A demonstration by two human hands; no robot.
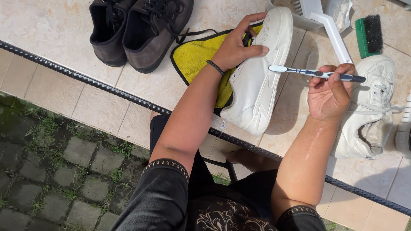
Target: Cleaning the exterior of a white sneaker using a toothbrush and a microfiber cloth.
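My left hand [236, 47] grips a white sneaker [257, 81], fingers inside its opening and thumb across the upper. The sneaker is tipped on its side over a yellow cloth [195, 55] on the tiled ledge. My right hand [329, 94] holds a toothbrush [317, 73] with a dark blue and white handle. Its white head points left, just above the sneaker's side without clearly touching it. A second white sneaker [372, 107] lies to the right of my right hand, partly hidden by it.
A pair of dark grey lace-up shoes [137, 30] stands at the back left. A green scrub brush [369, 35] and a white plastic tool [329, 25] lie at the back right. A dark ridged strip [107, 87] edges the ledge; mossy pavers [55, 158] lie below.
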